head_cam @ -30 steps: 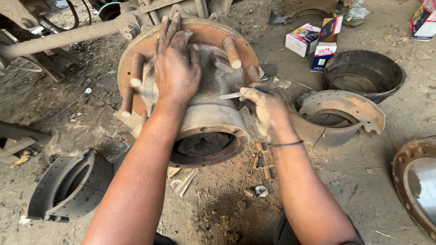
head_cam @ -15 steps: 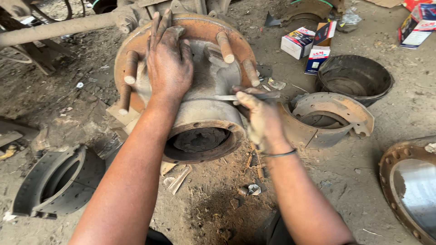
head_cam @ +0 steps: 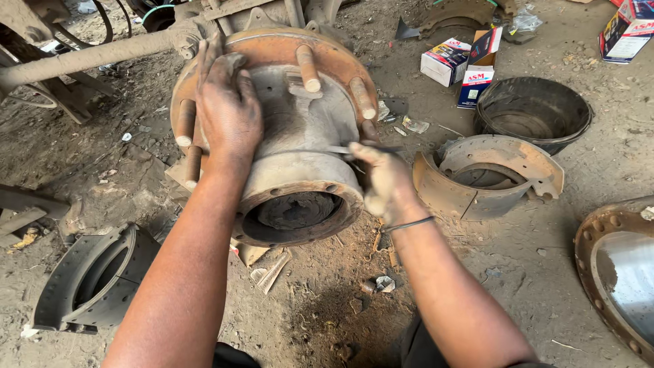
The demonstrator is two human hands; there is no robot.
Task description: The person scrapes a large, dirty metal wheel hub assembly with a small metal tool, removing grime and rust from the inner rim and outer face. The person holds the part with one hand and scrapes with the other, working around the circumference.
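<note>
My left hand (head_cam: pixel 228 109) lies flat, fingers spread wide, on top of the wheel hub (head_cam: pixel 286 143), while my right hand (head_cam: pixel 381 180) pinches a thin metal blade (head_cam: pixel 340 150) against the hub's right side. Compared with a second ago, my left hand has barely moved on the hub; my right has crept in closer to the barrel, and the blade now touches the casting. I count one hub, five rusty studs (head_cam: pixel 308 68) that I can see sticking up from its flange, two pairs of brake shoes, one (head_cam: pixel 92 279) at lower left and one (head_cam: pixel 490 177) at right, one black drum (head_cam: pixel 535 112) beyond it, and three small cardboard boxes (head_cam: pixel 463 65). The hub sits on the dirt ground (head_cam: pixel 518 272) directly between my forearms, its open bore facing me.
</note>
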